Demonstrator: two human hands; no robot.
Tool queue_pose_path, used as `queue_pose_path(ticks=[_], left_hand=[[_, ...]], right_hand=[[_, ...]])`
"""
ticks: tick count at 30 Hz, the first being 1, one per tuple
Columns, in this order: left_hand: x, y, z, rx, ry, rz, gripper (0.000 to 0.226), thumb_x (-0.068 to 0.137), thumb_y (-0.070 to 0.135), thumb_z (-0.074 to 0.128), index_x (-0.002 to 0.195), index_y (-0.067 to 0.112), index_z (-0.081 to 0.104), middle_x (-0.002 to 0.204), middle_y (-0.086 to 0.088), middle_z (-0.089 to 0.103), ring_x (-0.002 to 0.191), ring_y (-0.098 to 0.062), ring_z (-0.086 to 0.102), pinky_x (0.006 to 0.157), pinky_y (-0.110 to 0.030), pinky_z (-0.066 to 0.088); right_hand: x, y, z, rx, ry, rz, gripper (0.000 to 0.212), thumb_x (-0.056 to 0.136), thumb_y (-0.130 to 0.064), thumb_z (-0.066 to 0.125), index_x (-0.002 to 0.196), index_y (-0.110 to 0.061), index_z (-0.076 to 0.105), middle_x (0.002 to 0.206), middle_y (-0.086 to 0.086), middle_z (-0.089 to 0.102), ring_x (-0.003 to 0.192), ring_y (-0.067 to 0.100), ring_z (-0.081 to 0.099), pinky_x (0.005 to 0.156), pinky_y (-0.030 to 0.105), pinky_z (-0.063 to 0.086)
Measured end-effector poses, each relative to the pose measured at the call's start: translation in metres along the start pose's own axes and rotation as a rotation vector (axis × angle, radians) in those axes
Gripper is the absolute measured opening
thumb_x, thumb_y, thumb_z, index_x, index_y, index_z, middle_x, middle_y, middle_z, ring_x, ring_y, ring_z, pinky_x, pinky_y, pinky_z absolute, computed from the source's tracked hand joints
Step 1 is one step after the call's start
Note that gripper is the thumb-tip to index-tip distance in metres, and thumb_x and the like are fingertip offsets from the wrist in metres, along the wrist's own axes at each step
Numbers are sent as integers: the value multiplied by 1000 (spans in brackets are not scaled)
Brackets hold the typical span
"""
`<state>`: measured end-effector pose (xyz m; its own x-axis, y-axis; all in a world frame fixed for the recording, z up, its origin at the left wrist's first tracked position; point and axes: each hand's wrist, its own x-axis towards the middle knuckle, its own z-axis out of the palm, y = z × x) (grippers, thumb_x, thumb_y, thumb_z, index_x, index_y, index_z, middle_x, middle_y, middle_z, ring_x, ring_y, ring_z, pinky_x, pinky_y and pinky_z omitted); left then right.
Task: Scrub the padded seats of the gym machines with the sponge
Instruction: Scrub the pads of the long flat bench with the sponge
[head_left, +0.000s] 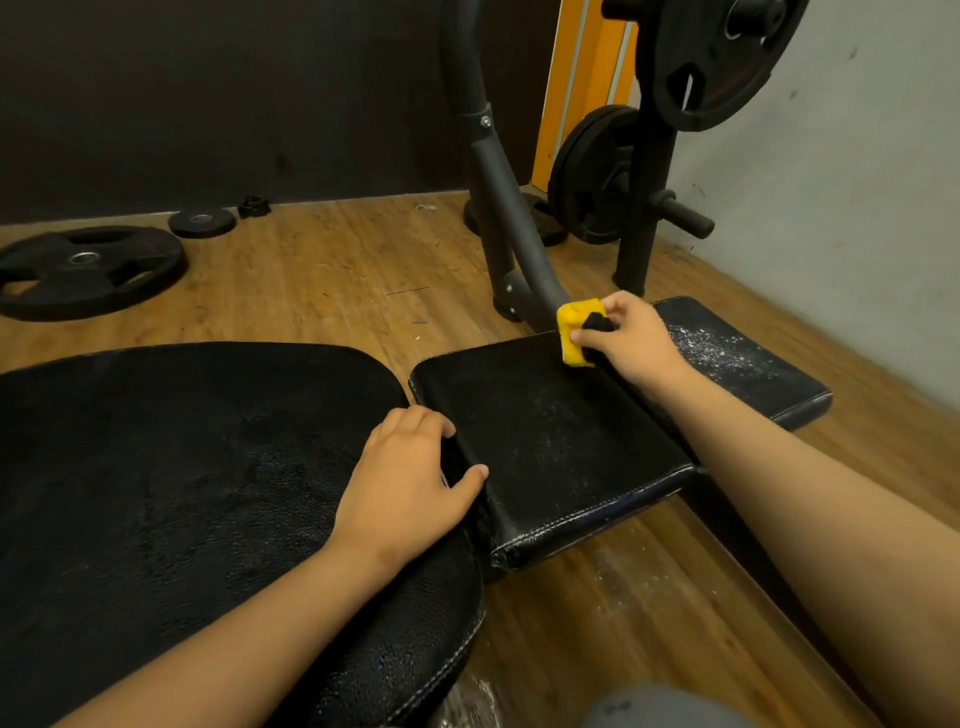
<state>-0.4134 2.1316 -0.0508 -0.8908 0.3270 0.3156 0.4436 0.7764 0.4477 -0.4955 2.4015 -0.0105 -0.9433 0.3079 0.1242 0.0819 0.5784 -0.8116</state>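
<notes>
The yellow sponge rests on the far edge of the square seat pad, the right hand clamping its fingers around it. The left hand grips the pad's left edge, fingers curled into the gap beside the larger pad.

We are in a gym. Black padded seats lie under our fingers; just beyond the right fingers stand a steel machine frame and a rack hung with weight plates, and far left of the fingers loose plates lie on the wooden floor.
</notes>
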Motion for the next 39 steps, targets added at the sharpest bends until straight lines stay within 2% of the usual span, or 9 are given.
queue_pose_path(ticks=[3, 7, 11, 16, 21, 26, 31, 36, 39], left_hand=[[0, 1, 0, 4, 1, 0, 50, 85, 54, 60, 122, 20, 57, 116, 9, 54, 116, -8, 45, 104, -23, 34], [0, 2, -1, 11, -7, -1, 50, 84, 54, 60, 122, 21, 56, 117, 9, 54, 116, -8, 45, 103, -24, 35], [0, 1, -1, 9, -14, 1, 50, 85, 53, 61, 123, 21, 57, 117, 8, 54, 116, -8, 45, 102, -24, 34], [0, 1, -2, 15, -8, -1, 50, 84, 53, 61, 122, 21, 57, 116, 9, 55, 116, -8, 45, 102, -24, 34], [0, 1, -1, 8, -11, 0, 49, 84, 52, 62, 121, 20, 58, 115, 8, 55, 115, -9, 46, 101, -25, 37], [-1, 1, -2, 8, -16, 1, 49, 84, 51, 62, 122, 20, 58, 115, 8, 55, 115, -9, 46, 101, -24, 36], [0, 0, -2, -4, -27, -2, 49, 84, 51, 62, 122, 20, 57, 116, 7, 55, 116, -9, 46, 101, -25, 37], [0, 1, -3, 3, -18, 1, 48, 85, 50, 63, 121, 18, 58, 117, 5, 57, 116, -11, 47, 101, -27, 39], [0, 0, -3, 3, -32, -1, 49, 85, 51, 62, 121, 19, 58, 117, 6, 56, 116, -11, 47, 100, -26, 38]], right_hand=[[-17, 4, 4, -48, 0, -57, 28, 79, -17, 77, 94, -13, 54, 93, 0, 64, 87, 13, 61, 68, 17, 45], [-50, -4, 32, 10, -17, -128, 32, 76, -18, 79, 87, -7, 52, 85, 4, 66, 74, 9, 58, 66, 19, 45], [-83, -3, 41, -126, -124, -301, 39, 75, -22, 80, 76, -18, 42, 69, -6, 51, 63, 2, 49, 55, 20, 35], [-57, 0, 23, -242, 134, -143, 38, 78, -24, 76, 82, -13, 40, 66, -4, 44, 69, 21, 49, 57, 32, 29], [-89, 1, 31, -219, -44, -260, 40, 76, -24, 78, 75, -19, 38, 63, -7, 44, 59, 4, 44, 52, 18, 34], [-66, 1, 11, -285, 145, -96, 38, 79, -24, 76, 83, -15, 39, 66, -8, 43, 70, 18, 49, 56, 30, 26], [-110, 1, 33, -221, -29, -234, 41, 77, -26, 78, 77, -18, 38, 63, -7, 43, 60, 6, 44, 51, 22, 30], [-84, 0, 13, -264, 193, -47, 37, 78, -25, 76, 84, -16, 40, 68, -4, 46, 73, 24, 53, 60, 31, 29], [-118, -10, 36, -244, 23, -176, 39, 75, -26, 78, 79, -18, 40, 67, -5, 47, 66, 14, 50, 54, 27, 30]])
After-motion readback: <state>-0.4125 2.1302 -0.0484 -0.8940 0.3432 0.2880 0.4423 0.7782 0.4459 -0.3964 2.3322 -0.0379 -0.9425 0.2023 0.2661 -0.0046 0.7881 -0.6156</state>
